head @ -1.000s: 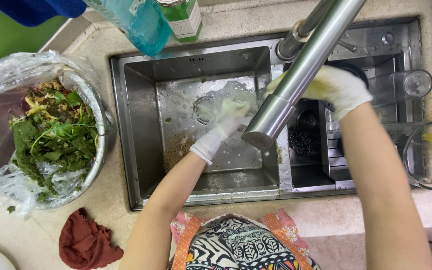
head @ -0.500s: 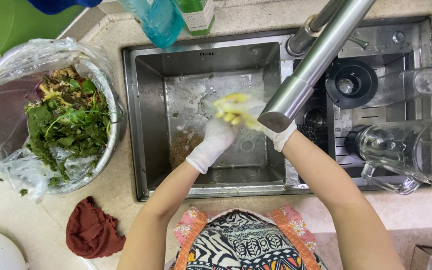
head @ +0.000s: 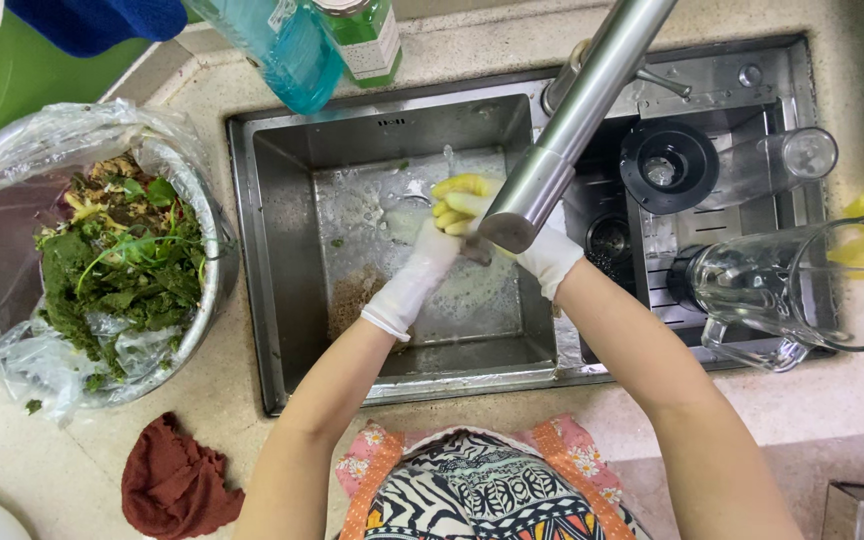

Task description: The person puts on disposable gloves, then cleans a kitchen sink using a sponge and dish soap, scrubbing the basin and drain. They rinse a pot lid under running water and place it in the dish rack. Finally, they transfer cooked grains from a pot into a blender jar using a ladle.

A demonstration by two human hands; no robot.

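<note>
I'm wearing thin white rubbery gloves on my left hand (head: 430, 262) and right hand (head: 542, 255), gripping a soft yellow sponge (head: 460, 200). The brushed steel sink (head: 282, 250) is looking wet; the faucet (head: 572, 120) is gleaming satin metal. The jug (head: 802, 290) is showing clear glossy glass.

Bright, even light falls from above, so shadows are soft and short. Glare gleams on the steel faucet (head: 572, 130) and the sink (head: 282, 250) walls. The faucet, nearest the camera, looks slightly soft; straight lines bow near the picture's edges.
</note>
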